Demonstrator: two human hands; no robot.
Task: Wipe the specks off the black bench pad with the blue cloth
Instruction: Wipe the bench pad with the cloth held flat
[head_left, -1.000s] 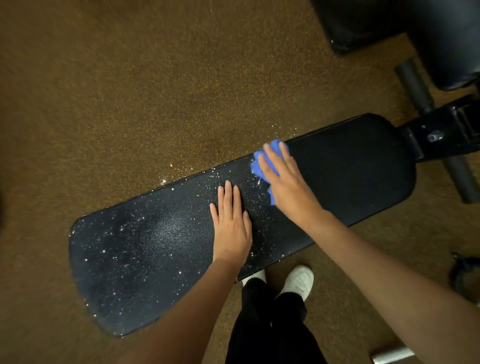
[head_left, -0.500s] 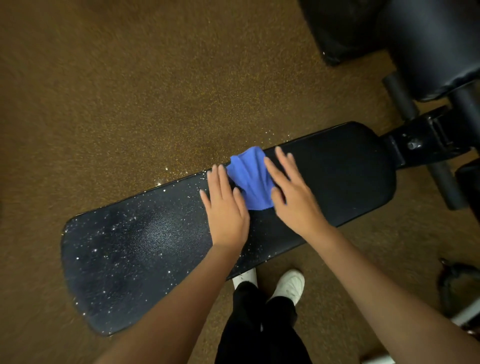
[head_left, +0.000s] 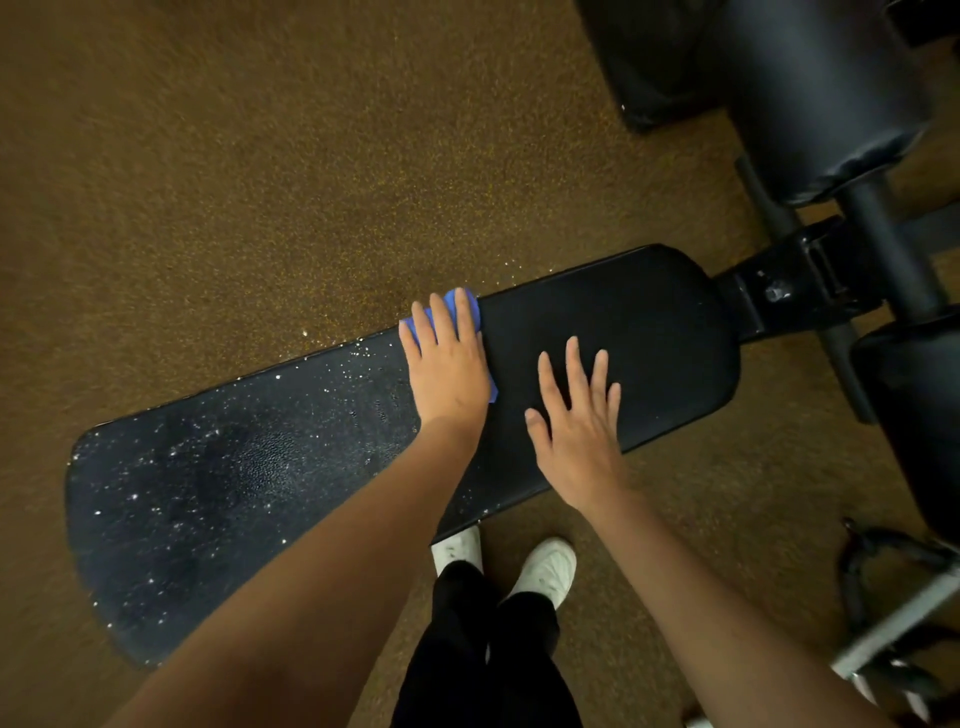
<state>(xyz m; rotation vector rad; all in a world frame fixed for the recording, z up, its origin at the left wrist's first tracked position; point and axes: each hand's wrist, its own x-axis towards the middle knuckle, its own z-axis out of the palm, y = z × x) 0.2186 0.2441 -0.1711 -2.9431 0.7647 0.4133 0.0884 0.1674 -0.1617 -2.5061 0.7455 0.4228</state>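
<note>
The long black padded bench pad (head_left: 613, 332) lies slanting across the brown speckled floor (head_left: 260, 156). Going from its left end, that part is dotted all over with little white specks (head_left: 171, 457). They look like tiny shiny crumbs, thick near the left end and along the far edge. A few more specks sit on the floor just past the far edge.

About the middle of the pad is the blue cloth (head_left: 470, 306). The left hand (head_left: 447, 364) lies flat on top of it with straight fingers, pressing it down on the pad at the far edge. Only a bit of blue peeks out by the fingertips and along the side of the hand, so most of the cloth is hidden.

To the right of the cloth, the pad looks dark and plain, with hardly a speck to see. The right hand (head_left: 576, 421) rests there flat, fingers spread wide, holding nothing.

So I think the job is about half done. The right part looks wiped, and the whole left part from the cloth to the rounded end is not wiped yet. The cloth sits right at the line between the clean part and the dirty part.

The pad has a bumpy, leathery skin that shines a little near the left.
</note>
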